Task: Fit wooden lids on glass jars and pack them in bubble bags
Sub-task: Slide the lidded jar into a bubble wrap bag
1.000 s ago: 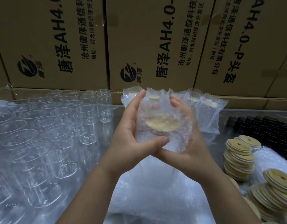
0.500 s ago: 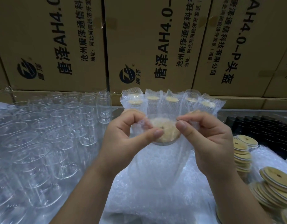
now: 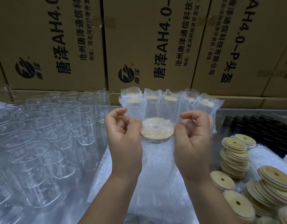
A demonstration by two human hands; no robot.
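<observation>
A glass jar with a round wooden lid [image 3: 157,128] stands upright inside a clear bubble bag [image 3: 157,160] in front of me. My left hand [image 3: 123,136] pinches the bag's top edge on the left of the lid. My right hand [image 3: 193,136] pinches the top edge on the right. The bag's film lies over the lid, and the lid's centre hole shows through it.
Many open glass jars [image 3: 47,126] fill the left. Several packed jars in bubble bags [image 3: 170,102] stand in a row behind my hands. Stacks of wooden lids [image 3: 234,152] lie at the right, black items [image 3: 259,130] beyond them. Cardboard boxes [image 3: 139,42] form the back wall.
The bagged jar has turned upright from being held tilted and high. My hands have moved from cupping it to the bag's top corners, and have spread apart.
</observation>
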